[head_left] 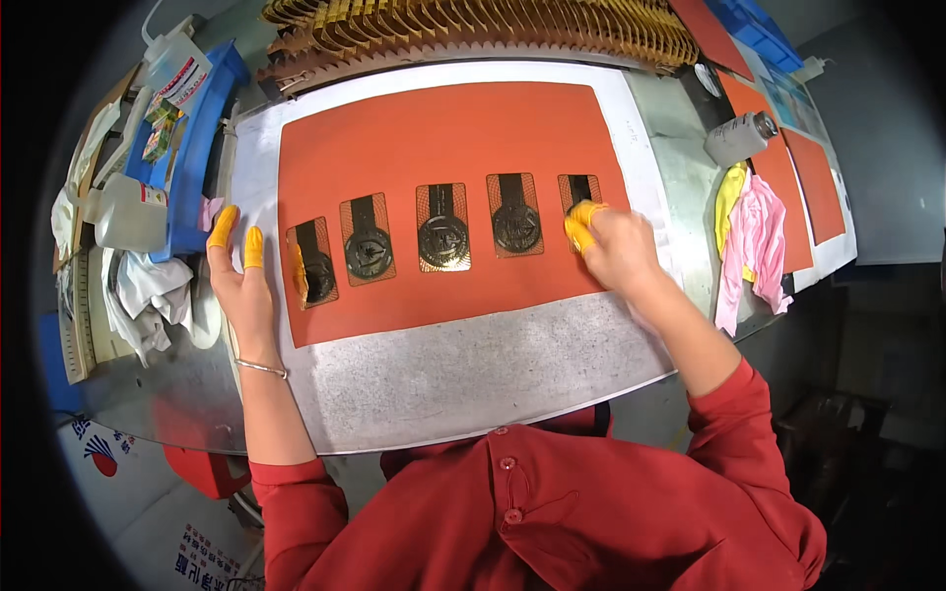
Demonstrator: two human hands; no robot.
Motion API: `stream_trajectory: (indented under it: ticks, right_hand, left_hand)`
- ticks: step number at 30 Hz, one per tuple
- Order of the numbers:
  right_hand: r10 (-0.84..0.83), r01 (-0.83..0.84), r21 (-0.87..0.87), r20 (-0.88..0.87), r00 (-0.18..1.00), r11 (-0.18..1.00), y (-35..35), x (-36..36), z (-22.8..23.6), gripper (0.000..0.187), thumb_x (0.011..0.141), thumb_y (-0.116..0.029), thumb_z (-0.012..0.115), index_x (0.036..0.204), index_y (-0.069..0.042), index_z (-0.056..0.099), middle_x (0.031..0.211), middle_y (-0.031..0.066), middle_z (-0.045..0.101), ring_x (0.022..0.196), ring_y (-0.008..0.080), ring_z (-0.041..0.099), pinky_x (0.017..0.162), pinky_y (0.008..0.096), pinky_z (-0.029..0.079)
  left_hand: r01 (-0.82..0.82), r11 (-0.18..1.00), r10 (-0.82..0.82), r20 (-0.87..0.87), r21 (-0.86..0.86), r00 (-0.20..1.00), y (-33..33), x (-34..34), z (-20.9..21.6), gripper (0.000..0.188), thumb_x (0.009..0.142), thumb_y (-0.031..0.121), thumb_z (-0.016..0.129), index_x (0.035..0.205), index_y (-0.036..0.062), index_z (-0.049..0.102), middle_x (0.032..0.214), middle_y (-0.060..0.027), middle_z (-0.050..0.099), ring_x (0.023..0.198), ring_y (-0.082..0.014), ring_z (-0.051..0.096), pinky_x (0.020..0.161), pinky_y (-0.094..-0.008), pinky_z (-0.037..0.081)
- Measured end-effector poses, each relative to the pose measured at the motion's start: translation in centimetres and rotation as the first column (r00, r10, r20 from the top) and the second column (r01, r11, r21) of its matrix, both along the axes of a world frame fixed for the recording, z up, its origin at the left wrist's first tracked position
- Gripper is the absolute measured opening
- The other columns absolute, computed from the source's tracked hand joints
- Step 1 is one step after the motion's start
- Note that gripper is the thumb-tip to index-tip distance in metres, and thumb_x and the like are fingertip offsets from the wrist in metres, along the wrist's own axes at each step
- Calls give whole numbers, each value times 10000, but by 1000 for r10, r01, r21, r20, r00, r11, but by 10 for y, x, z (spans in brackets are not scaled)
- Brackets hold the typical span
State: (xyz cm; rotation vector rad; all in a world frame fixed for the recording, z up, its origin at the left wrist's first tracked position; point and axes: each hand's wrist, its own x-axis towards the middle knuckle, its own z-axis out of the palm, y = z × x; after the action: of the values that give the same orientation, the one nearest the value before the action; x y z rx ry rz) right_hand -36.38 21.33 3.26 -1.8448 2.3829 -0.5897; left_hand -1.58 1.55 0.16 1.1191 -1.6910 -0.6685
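Rightmost medal (579, 197) long axis toward far edge; right hand (613, 246) fingers pressing it; left hand (244, 286) flat, fingers spread.

Bright even light, sharp, fisheye-bent dark rim

- I see a metal work table (680, 197), its bare grey surface showing at the right and lower left.
- A large white sheet (473, 364) lies flat across its middle; an orange mat (443, 138) lies on that sheet.
- A stack of brown serrated cardboard pieces (473, 25) sits at the far edge.
- Right side: a grey spray can (739, 138) on its side, pink and yellow cloths (754, 241) draped over the edge, and further orange sheets (818, 182).
- Left side: a translucent plastic bottle (128, 212), crumpled white rags (143, 295), a blue tray (197, 148).
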Motion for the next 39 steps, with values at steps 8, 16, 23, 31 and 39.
stream_trajectory:
  ticks: [8,16,23,31,39]
  right_hand:
    - [89,-88,19,-33,996,996,5,-3,-3,161,821,-218,591,756,-72,605,659,139,587,618,350,581,559,429,466]
    - [151,-149,55,-38,988,987,1,-4,-3,146,810,-193,612,781,-50,623,679,146,602,612,331,593,551,416,473]
    - [98,-98,1,-47,994,995,-20,-16,-4,149,809,-203,608,784,-56,616,692,147,606,603,353,580,539,431,463]
    - [79,-79,22,1,997,997,-25,-22,-2,157,814,-198,594,787,-45,619,694,149,609,611,350,583,541,421,461]
    - [210,-209,14,-87,974,978,-10,-26,-5,159,818,-188,587,727,-57,583,665,139,591,604,333,573,551,426,452]
  left_hand:
    - [-35,994,42,-72,108,997,-2,6,-10,361,876,64,552,1220,-23,483,1230,-139,509,1164,-211,467,999,-320,337]
    - [0,983,24,-129,184,991,-6,8,-12,371,873,57,552,1220,-45,469,1246,-157,494,1173,-220,461,991,-314,349]
    - [-5,984,22,-92,177,996,-6,2,-10,365,865,43,548,1214,-38,479,1227,-151,511,1148,-217,482,981,-311,356]
    - [-1,987,7,-38,162,999,-4,-3,-8,344,866,63,562,1193,-24,501,1190,-137,533,1111,-203,502,951,-299,376]
    - [-28,998,19,149,62,989,-4,-7,-7,315,850,56,561,1155,-19,536,1141,-118,550,1080,-193,515,927,-287,388]
